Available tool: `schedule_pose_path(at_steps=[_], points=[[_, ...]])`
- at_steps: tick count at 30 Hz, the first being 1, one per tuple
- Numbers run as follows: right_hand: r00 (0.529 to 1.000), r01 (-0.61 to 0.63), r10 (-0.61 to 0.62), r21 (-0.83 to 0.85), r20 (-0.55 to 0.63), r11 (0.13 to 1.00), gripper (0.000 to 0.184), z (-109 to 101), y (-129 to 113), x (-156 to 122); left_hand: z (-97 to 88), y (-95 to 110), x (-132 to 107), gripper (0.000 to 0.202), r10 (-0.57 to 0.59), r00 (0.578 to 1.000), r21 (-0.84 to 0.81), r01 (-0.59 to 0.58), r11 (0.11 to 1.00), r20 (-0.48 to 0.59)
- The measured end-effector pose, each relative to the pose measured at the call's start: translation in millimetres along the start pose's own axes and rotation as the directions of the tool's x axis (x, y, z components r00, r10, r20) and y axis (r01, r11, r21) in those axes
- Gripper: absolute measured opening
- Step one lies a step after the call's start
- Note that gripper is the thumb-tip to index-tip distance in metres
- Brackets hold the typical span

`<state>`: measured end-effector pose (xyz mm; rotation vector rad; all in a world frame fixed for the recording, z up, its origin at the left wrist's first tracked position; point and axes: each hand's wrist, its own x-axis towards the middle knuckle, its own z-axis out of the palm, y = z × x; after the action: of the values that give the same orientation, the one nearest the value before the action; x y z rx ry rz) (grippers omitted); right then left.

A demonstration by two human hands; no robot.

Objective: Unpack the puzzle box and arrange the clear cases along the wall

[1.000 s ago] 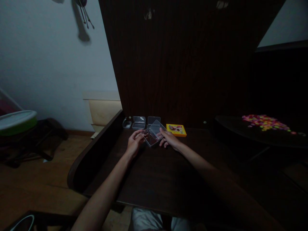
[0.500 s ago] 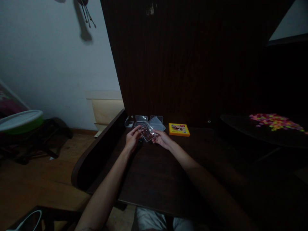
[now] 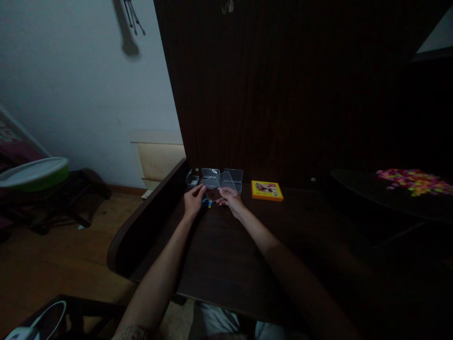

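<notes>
Both hands are working over the dark wooden table, near its back panel. A clear plastic box is sitting between them, held up in front of the other boxes, its clear lid standing open on the right-hand side. Left hand: grip is closing thumb to fingers on the box's left edge. Right hand: grip is closing lightly at the right side, thumb lying near the lid; exact finger contact is hard to tell in the dim light. A small blue item is showing just beside the left hand, too small to identify. Behind, two more clear boxes are standing open side by side; a smaller clear container is resting to their left. A yellow box with printed top is lying flat to the right, apart from both hands. Farther right, a multicoloured pile is lying on a separate dark surface.
</notes>
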<state>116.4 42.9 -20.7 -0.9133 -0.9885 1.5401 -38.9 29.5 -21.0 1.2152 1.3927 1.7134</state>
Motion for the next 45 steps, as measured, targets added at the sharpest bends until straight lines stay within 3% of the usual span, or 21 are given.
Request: schedule_pose_path(at_steps=[2, 4, 9, 13, 19, 29, 45], points=[[1.000, 0.022, -0.022, 0.006, -0.021, 1.000, 0.019, 6, 6, 5, -2.4, 2, -1, 0.032, 0.040, 0.999, 0.077, -0.039, 0.996, -0.007], [0.997, 0.050, -0.049, 0.013, -0.051, 0.999, 0.023, 11, 11, 9, -5.0, 4, -2, 0.031, 0.053, 0.997, 0.097, -0.058, 0.994, 0.060], [0.969, 0.187, -0.186, -0.014, -0.163, 0.982, 0.033, 12, 20, 12, -11.0, 4, -4, 0.063, 0.120, 0.943, 0.201, -0.189, 0.961, 0.312], [0.960, 0.228, -0.240, -0.094, -0.146, 0.969, 0.039, 10, 23, 9, -12.8, 1, -8, 0.075, 0.145, 0.930, 0.343, -0.266, 0.901, 0.338], [0.967, 0.234, -0.247, -0.163, -0.068, 0.959, 0.041, 11, 25, 7, -13.0, 1, -12, 0.060, 0.117, 0.912, 0.370, -0.273, 0.888, 0.393], [0.964, 0.264, -0.266, -0.188, 0.012, 0.946, 0.042, 8, 27, 7, -11.0, -1, -16, 0.040, 0.058, 0.953, 0.433, -0.189, 0.882, 0.298], [0.953, 0.302, -0.295, -0.217, 0.065, 0.928, 0.036, 5, 29, 7, -11.1, 1, -18, 0.052, -0.034, 0.963, 0.465, -0.098, 0.880, 0.267]])
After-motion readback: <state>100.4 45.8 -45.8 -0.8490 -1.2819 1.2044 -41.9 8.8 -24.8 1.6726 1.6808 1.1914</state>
